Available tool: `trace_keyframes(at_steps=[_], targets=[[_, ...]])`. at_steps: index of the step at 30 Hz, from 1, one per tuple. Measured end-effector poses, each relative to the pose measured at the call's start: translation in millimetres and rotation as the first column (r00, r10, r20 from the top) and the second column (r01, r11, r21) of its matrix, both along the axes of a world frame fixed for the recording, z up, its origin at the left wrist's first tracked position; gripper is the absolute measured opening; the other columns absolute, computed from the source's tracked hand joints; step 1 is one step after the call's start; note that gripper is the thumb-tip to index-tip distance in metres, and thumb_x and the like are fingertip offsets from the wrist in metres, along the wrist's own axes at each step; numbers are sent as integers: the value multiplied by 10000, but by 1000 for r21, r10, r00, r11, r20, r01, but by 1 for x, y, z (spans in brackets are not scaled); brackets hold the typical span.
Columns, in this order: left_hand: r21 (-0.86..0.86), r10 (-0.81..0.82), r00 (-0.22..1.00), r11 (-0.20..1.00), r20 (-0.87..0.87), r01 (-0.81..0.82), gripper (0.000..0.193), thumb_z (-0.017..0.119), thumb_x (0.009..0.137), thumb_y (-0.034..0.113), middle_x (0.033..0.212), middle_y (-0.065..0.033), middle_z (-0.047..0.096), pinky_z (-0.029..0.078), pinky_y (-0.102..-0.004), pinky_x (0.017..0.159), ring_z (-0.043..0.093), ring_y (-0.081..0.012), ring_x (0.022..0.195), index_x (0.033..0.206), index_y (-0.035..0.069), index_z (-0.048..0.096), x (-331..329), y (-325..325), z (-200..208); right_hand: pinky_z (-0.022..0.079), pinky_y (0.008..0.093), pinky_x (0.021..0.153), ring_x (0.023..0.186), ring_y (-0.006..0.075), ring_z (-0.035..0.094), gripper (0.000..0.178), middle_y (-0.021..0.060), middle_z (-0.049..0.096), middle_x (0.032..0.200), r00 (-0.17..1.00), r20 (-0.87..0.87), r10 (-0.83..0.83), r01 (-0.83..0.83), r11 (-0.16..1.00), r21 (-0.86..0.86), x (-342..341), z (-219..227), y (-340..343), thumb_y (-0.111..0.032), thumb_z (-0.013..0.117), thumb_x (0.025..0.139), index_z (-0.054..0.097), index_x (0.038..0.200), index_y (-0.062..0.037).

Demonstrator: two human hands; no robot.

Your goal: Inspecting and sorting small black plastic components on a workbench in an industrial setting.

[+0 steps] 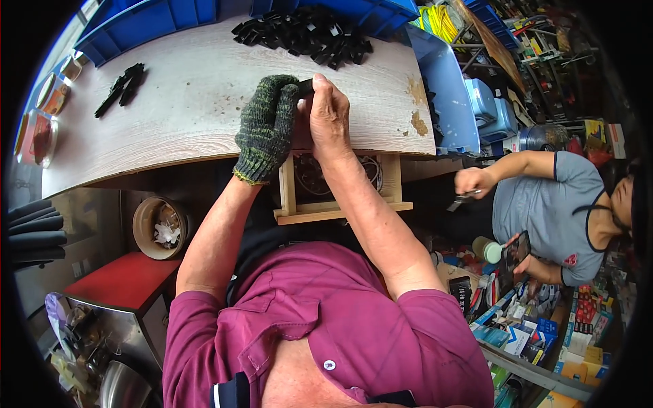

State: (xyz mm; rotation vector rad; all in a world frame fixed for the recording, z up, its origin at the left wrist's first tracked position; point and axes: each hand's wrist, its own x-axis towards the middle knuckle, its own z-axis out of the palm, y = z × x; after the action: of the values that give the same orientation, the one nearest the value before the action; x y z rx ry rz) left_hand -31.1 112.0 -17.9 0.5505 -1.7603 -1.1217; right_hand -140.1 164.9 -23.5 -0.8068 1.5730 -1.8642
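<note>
My left hand (268, 122), in a dark green knitted glove, is closed over the near part of the worktable (183, 88). Beside it, my bare right hand (329, 117) has its thumb pressed on a small black piece (306, 87) held between both hands. Only part of this piece shows, and its exact kind is hidden by the fingers. Farther back lies a heap of small black parts (303, 35), which look like plastic clips. Off to the left, a few longer black pieces (121, 88) rest on the tabletop.
Blue bins (146, 27) line the table's far edge; a light-blue bin (449, 102) stands right. Small jars (51, 95) sit far left. Below are an open wooden drawer (343, 212), a waste bin (146, 231) and a red-topped cabinet (122, 279). Another person (551, 197) holds a phone at right.
</note>
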Motion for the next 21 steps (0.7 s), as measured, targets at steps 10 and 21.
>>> trace_keyframes(at_steps=[10,21], targets=[[206,-71,997,976,-7,71,220,567,1003,153,982,-58,644,490,-287,790,588,-134,865,1170,22,624,2,7,10,456,254,471,533,96,544,344,1,595,655,986,152,-63,64,998,1,-1,4,9,-391,575,961,591,776,-101],[236,-51,998,970,-46,61,184,636,949,127,971,-134,696,520,-320,797,685,-214,884,1103,27,656,-1,8,-1,612,498,538,395,158,427,419,1,310,458,812,341,-474,442,880,173,-88,57,36,-420,505,953,500,799,-30]])
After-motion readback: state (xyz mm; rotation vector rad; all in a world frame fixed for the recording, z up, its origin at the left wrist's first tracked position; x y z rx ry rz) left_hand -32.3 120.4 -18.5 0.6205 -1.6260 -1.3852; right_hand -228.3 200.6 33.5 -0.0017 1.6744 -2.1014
